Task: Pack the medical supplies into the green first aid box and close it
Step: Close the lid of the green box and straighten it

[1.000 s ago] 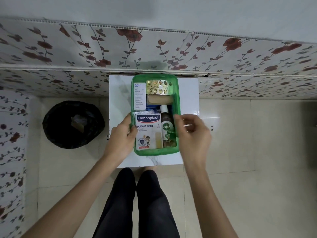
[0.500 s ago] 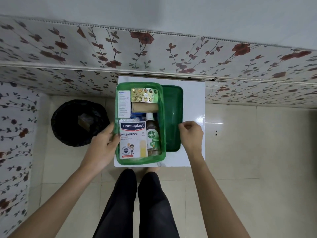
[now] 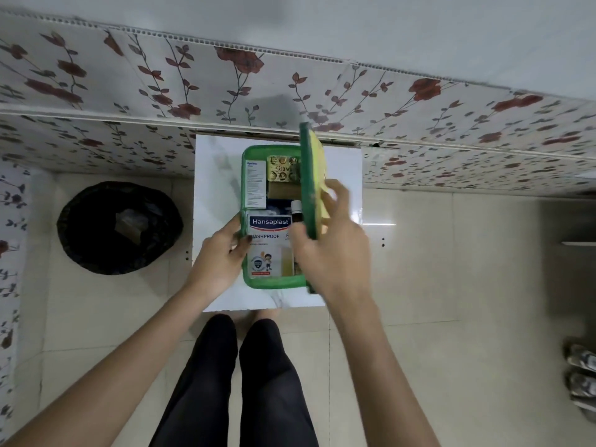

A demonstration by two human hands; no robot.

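Two hands at green first aid box (image 3: 274, 282), lid (image 3: 306, 188) raised on edge.

Box sits open on white table (image 3: 219, 175), packed with Hansaplast carton (image 3: 268, 243), blister strip (image 3: 282, 169), leaflet box (image 3: 255, 183) and bottle (image 3: 296, 211). Right hand (image 3: 332, 253) grips the upright lid along the box's right side; left hand (image 3: 222, 250) clasps the left wall. Black bin (image 3: 119, 227) stands well left.

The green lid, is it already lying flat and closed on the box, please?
No, the green lid stands on edge in the right hand, box contents still exposed.
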